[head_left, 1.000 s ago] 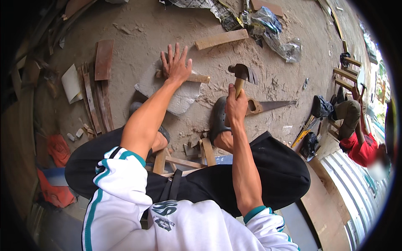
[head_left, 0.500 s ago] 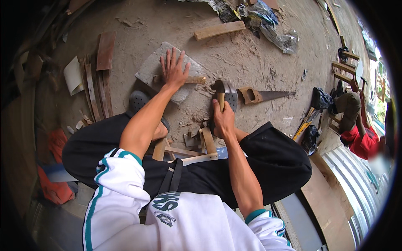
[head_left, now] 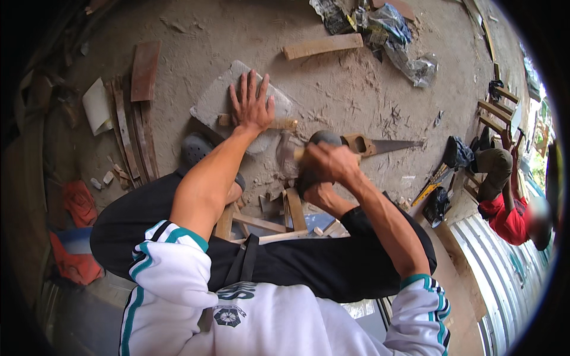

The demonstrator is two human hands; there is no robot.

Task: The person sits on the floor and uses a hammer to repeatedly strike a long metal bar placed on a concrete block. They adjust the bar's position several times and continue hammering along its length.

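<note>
Hammer (head_left: 289, 156) being gripped beside pale block (head_left: 217, 89)

The hammer, blurred, is being grasped by the clenched right hand (head_left: 331, 161) just off the block's right edge. A wooden stick (head_left: 284, 123), its end projecting past that edge, is being covered partly by the left hand (head_left: 250, 111), spread flat over the block. Farther off, a plank (head_left: 323, 45) is lying on the ground (head_left: 202, 38).

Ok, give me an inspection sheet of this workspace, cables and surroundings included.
Surface: dusty brown ground.
Job's things: short brown wooden stick across a flat grey stone slab; wooden-handled hammer, blurred.
Clutter: wooden-handled steel handsaw, rectangular brown wooden block, crumpled clear plastic sheet.
Hands: left hand spread over the stick; right hand gripping the hammer.
Cables: nothing seen.
Surroundings: person in red top, far right.
</note>
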